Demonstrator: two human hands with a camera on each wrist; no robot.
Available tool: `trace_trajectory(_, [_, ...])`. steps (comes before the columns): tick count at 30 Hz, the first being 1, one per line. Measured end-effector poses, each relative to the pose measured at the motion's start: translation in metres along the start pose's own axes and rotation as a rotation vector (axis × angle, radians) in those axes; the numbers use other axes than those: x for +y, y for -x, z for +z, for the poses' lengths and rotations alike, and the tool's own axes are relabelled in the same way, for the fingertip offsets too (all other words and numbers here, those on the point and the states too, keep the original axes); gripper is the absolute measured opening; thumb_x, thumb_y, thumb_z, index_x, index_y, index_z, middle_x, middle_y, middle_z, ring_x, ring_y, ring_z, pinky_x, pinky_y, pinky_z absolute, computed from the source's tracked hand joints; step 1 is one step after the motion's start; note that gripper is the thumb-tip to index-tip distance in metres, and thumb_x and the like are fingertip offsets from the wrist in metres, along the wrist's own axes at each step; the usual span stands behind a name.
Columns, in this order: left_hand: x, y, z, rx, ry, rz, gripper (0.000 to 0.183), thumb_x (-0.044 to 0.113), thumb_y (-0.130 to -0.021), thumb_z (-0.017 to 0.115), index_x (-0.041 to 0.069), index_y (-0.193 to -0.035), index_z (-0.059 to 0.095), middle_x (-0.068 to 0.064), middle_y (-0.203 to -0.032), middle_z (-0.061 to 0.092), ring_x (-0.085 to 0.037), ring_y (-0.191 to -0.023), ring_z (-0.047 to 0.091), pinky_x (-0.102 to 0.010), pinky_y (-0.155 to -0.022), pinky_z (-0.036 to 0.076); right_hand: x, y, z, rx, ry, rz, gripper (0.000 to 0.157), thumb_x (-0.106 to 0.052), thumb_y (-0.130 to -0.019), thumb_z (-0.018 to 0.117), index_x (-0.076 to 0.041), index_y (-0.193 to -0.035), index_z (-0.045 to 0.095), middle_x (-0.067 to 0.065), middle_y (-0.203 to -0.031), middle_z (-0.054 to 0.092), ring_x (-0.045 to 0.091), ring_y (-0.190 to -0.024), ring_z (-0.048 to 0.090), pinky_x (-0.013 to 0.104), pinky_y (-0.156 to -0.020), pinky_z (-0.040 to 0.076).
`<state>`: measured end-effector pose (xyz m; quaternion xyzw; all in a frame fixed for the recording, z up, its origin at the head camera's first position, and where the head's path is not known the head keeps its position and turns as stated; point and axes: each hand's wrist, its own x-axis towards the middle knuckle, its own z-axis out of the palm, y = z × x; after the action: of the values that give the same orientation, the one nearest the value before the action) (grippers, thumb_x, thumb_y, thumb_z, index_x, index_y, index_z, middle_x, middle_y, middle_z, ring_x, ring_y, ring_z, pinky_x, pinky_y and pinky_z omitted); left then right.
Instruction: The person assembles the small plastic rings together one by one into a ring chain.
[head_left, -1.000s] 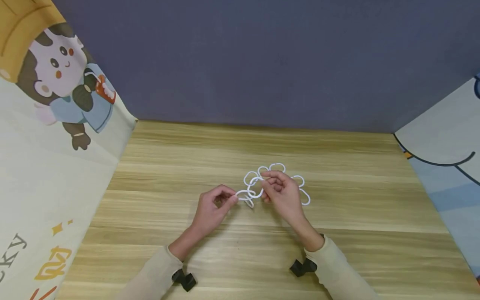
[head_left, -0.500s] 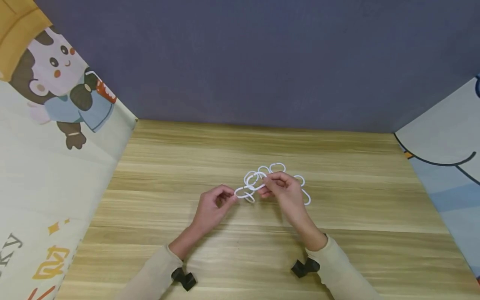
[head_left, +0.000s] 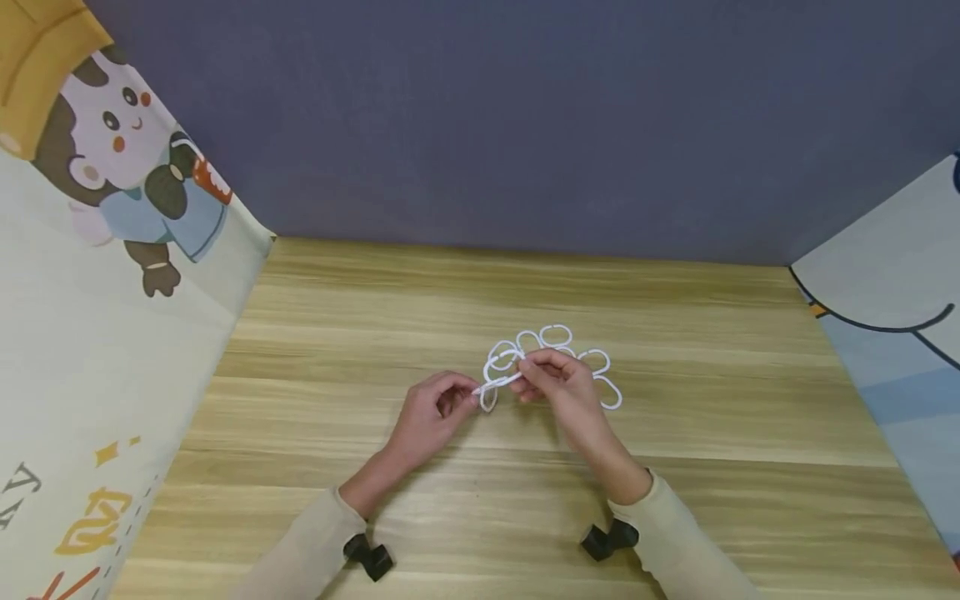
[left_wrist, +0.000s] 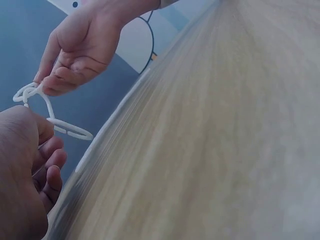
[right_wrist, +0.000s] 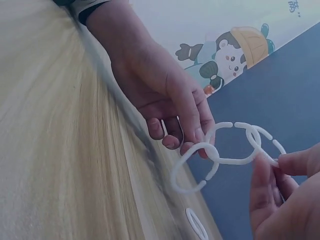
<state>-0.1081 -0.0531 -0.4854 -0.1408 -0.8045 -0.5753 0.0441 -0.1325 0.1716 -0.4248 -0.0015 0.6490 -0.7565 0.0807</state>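
Observation:
My left hand (head_left: 431, 417) pinches a white plastic ring (right_wrist: 232, 161) between thumb and forefinger, a small gap showing in its rim. From that ring hangs another white ring (right_wrist: 175, 172), looped through it. Facing it, my right hand (head_left: 558, 387) pinches a third white ring (right_wrist: 263, 131), which passes through the left hand's ring. All three are held above the table. Behind and beside the right hand, several more loose white rings (head_left: 556, 326) lie on the wood, some partly hidden by that hand.
The wood-grain table (head_left: 375, 292) meets a dark blue panel (head_left: 487, 125) at the back. Printed cartoon panels stand at the left (head_left: 150, 208) and right. Each sleeve carries a small black device (head_left: 369, 557) at the wrist.
My right hand's ring has tilted from facing up to nearly edge-on, drawn closer to the left hand's ring. The left hand has barely moved and keeps its grip.

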Motion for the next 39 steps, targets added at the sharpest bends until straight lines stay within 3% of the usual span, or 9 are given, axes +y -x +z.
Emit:
trace_trajectory(3, [-0.001,-0.001,0.001,0.005,0.010,-0.017,0.014,0.002,-0.099,0.082,0.008,-0.111,0.081,-0.001,-0.092,0.073,-0.009,-0.073,0.058,-0.022,-0.062,0.050,0.001,-0.001,-0.002,0.018,0.004,0.022,0.006,0.007,-0.104,0.068,0.006,-0.102,0.073,0.004,-0.083,0.075,0.011,-0.071,0.069,0.023,-0.063,0.058])
trace_trajectory(11, [0.001,-0.002,0.002,0.077,0.081,-0.013,0.011,0.000,-0.101,0.078,0.005,-0.109,0.081,-0.007,-0.099,0.079,-0.008,-0.077,0.062,-0.021,-0.066,0.052,0.001,-0.001,-0.005,0.018,0.026,0.029,0.005,0.005,-0.104,0.069,0.005,-0.103,0.075,0.003,-0.084,0.075,0.010,-0.068,0.065,0.021,-0.059,0.054])
trace_trajectory(17, [0.008,-0.002,0.001,0.122,0.176,0.008,0.010,0.002,-0.102,0.077,0.002,-0.112,0.081,-0.016,-0.102,0.080,-0.010,-0.078,0.064,-0.020,-0.068,0.052,0.004,-0.001,-0.005,0.018,0.022,0.039,0.008,0.006,-0.104,0.068,0.012,-0.108,0.072,0.007,-0.086,0.075,0.010,-0.068,0.066,0.021,-0.060,0.055])
trace_trajectory(26, [0.010,-0.005,0.000,0.154,0.266,-0.032,0.014,0.001,-0.104,0.075,-0.003,-0.117,0.079,-0.023,-0.105,0.078,-0.016,-0.081,0.067,-0.020,-0.072,0.054,0.007,-0.001,0.000,0.009,0.035,0.100,0.013,0.006,-0.104,0.069,0.018,-0.111,0.067,0.007,-0.085,0.076,0.010,-0.068,0.067,0.020,-0.059,0.054])
trace_trajectory(30, [0.012,-0.008,0.000,0.163,0.290,-0.054,0.016,0.001,-0.103,0.076,-0.005,-0.117,0.079,-0.028,-0.104,0.077,-0.017,-0.081,0.068,-0.020,-0.072,0.054,0.010,-0.004,0.000,0.007,0.064,0.128,0.014,0.005,-0.103,0.071,0.017,-0.111,0.069,0.014,-0.087,0.077,0.010,-0.067,0.068,0.020,-0.057,0.054])
trace_trajectory(39, [0.011,-0.014,0.003,0.195,0.337,-0.100,0.011,-0.003,-0.100,0.077,-0.010,-0.109,0.077,-0.016,-0.096,0.078,-0.008,-0.079,0.067,-0.019,-0.070,0.056,0.017,-0.010,-0.002,-0.075,0.130,0.138,0.019,-0.001,-0.102,0.075,0.013,-0.115,0.073,0.017,-0.092,0.080,0.011,-0.067,0.069,0.021,-0.057,0.055])
